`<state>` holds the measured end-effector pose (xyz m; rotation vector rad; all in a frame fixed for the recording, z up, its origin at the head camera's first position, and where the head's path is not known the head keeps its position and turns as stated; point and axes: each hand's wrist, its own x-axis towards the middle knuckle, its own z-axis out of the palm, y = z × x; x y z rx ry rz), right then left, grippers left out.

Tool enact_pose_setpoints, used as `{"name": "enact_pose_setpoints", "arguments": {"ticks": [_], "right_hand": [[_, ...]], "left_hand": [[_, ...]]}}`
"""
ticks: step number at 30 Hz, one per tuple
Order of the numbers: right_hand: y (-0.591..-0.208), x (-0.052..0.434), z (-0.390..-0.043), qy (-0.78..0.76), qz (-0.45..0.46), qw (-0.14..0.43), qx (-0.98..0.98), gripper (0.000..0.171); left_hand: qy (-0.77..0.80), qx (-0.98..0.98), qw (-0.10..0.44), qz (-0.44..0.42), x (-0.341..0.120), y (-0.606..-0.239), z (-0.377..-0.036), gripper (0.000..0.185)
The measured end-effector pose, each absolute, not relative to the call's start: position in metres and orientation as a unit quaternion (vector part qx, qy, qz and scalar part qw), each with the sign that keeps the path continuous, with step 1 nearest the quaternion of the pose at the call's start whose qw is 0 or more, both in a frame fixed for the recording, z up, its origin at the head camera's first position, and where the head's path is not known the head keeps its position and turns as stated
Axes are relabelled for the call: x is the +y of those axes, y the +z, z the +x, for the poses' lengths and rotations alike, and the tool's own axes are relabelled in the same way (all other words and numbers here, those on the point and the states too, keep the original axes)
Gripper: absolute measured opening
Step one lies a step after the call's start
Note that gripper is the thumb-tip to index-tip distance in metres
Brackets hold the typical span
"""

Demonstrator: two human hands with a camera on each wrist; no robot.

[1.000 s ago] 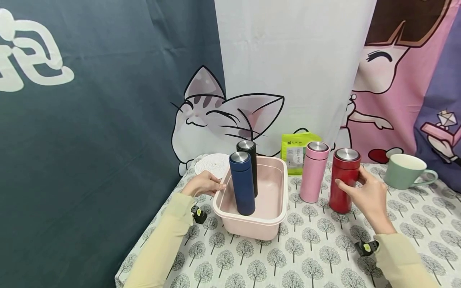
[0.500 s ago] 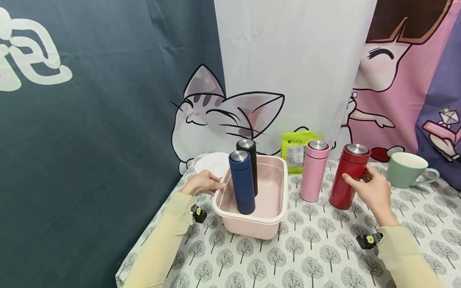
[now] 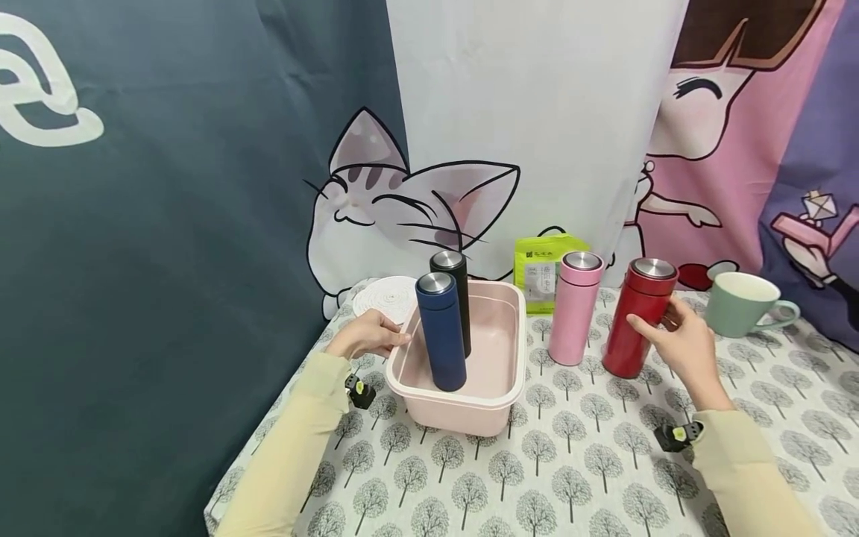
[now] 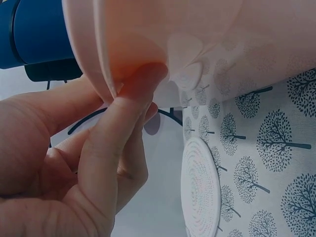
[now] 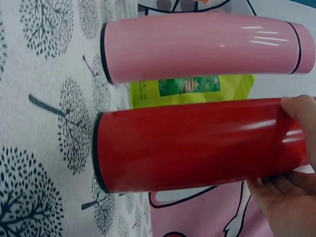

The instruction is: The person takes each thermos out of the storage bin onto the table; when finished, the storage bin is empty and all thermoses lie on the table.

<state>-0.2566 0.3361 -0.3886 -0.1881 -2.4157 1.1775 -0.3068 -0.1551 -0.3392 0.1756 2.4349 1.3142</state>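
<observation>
My right hand [image 3: 661, 328] grips a red flask [image 3: 637, 317] near its steel cap, thumb in front and fingers behind. The flask leans with its top to the right, its base low by the tablecloth. The right wrist view shows the red flask [image 5: 187, 143] alongside a pink flask [image 5: 197, 47]. That pink flask [image 3: 575, 307] stands upright just left of it. My left hand [image 3: 396, 339] pinches the left rim of a pink tub [image 3: 463, 391], seen close as the tub wall [image 4: 197, 29]. A blue flask [image 3: 441, 332] and a black flask [image 3: 452, 298] stand inside the tub.
A green mug [image 3: 741, 303] stands at the right of the tree-patterned tablecloth [image 3: 577, 462]. Behind the pink flask leans a green packet [image 3: 540, 268]. A white round coaster [image 3: 385, 298] lies behind the tub's left corner. Cartoon curtains hang close behind the table.
The red flask stood upright a second ago and now leans top-right in my right hand. My left hand has stayed on the tub rim.
</observation>
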Motion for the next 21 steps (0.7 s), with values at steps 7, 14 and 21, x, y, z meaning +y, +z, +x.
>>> {"name": "enact_pose_setpoints", "arguments": {"ticks": [7,14,21], "right_hand": [[-0.388,0.332,-0.252,0.446,-0.073,0.228,-0.862,0.079],[-0.381,0.325,-0.242,0.467,-0.107,0.266,-0.837,0.089],[-0.372,0.317,-0.236,0.477,-0.124,0.302,-0.816,0.085]], "left_hand": [[0.466,0.863,0.185,0.061,-0.155,-0.342,-0.309,0.036],[0.465,0.864,0.185,0.057,-0.154,-0.341,-0.308,0.037],[0.468,0.863,0.184,0.053,-0.154,-0.340,-0.307,0.034]]}}
